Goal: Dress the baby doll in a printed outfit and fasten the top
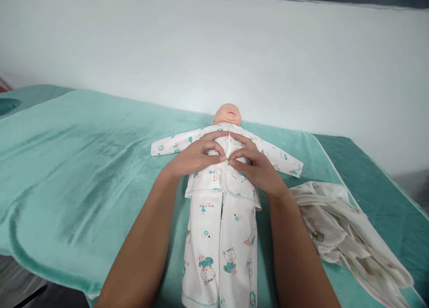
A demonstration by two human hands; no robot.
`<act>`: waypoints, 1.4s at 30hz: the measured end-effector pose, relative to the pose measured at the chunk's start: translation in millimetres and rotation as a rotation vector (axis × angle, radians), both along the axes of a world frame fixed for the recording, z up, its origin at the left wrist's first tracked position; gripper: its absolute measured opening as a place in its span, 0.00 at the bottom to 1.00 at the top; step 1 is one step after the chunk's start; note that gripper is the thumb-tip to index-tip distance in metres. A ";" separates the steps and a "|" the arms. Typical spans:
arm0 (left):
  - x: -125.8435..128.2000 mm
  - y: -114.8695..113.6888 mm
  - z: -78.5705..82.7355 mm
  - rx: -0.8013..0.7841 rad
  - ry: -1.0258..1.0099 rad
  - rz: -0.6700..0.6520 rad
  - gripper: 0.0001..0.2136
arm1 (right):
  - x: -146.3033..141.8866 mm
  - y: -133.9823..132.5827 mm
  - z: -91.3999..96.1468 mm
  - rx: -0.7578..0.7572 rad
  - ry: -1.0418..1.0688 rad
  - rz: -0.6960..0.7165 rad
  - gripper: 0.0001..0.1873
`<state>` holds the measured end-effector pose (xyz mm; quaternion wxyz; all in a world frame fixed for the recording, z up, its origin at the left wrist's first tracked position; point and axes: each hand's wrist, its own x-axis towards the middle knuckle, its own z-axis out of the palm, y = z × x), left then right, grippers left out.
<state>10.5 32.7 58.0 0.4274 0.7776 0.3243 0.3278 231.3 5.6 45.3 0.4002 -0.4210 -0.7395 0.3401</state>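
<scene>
A baby doll (228, 114) lies on its back with its head toward the wall. It wears a white printed baby shirt (211, 176), sleeves stretched out to both sides, and matching printed pants (204, 241). Over the chest, my left hand (197, 155) pinches the shirt's front edge between thumb and finger. My right hand (251, 161) pinches the facing edge, and the fingertips of both hands nearly meet at the front opening. Something small and pale, perhaps a fastener, shows between the fingertips, too small to make out.
A teal plush blanket (83, 165) covers the surface under the doll. To the right lies a crumpled white cloth (338, 227), close to my right forearm. Behind the doll's head rises a white wall (201, 53). The blanket's edge drops off at lower left.
</scene>
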 end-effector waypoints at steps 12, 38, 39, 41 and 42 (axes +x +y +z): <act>0.5 -3.4 4.0 -0.019 0.055 0.004 0.07 | -0.6 -1.0 0.2 0.005 -0.001 0.000 0.07; 3.2 -0.8 -0.8 0.017 -0.030 0.031 0.05 | 0.9 -0.2 0.5 0.009 -0.006 0.030 0.08; 2.6 -0.4 -1.4 0.001 -0.052 0.022 0.05 | 1.0 -0.1 0.4 0.007 -0.010 0.030 0.08; 1.1 -0.1 -2.0 -0.029 -0.071 -0.001 0.07 | 0.9 0.2 -0.4 0.011 -0.008 0.022 0.08; 0.4 -0.1 -2.0 -0.040 -0.073 -0.011 0.07 | 0.8 0.4 -0.9 0.015 -0.003 0.015 0.08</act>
